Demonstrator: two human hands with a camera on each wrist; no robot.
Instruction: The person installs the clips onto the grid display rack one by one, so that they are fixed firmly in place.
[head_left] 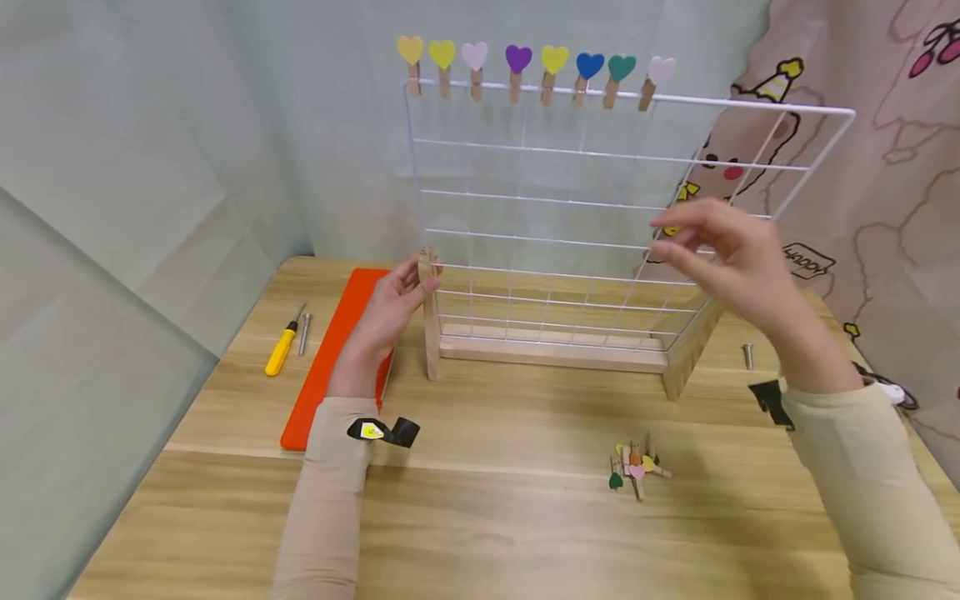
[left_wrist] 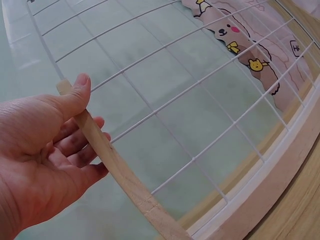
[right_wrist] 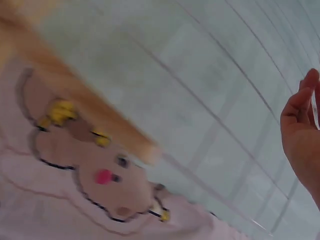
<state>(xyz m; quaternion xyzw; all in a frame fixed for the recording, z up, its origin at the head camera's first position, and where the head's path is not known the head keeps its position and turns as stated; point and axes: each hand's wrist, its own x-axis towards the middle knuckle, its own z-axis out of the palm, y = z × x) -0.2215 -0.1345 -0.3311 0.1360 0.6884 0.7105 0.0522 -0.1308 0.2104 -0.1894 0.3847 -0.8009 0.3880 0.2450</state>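
Observation:
A white wire grid stands upright in a wooden base. My left hand grips the top of the left wooden post, its thumb on one side and fingers behind. In front of the grid's right part, my right hand is raised in the air, thumb and index finger apart with nothing visible between them. Several small wooden clothespins with coloured hearts, such as a purple one and a blue one, are clipped along the grid's top wire. The right wrist view is blurred and shows that hand at its right edge.
A small pile of heart clothespins lies on the wooden table. To the left are an orange-red flat case, a yellow-handled screwdriver and a bolt. Another bolt lies at the right. Behind hangs a cartoon-printed cloth.

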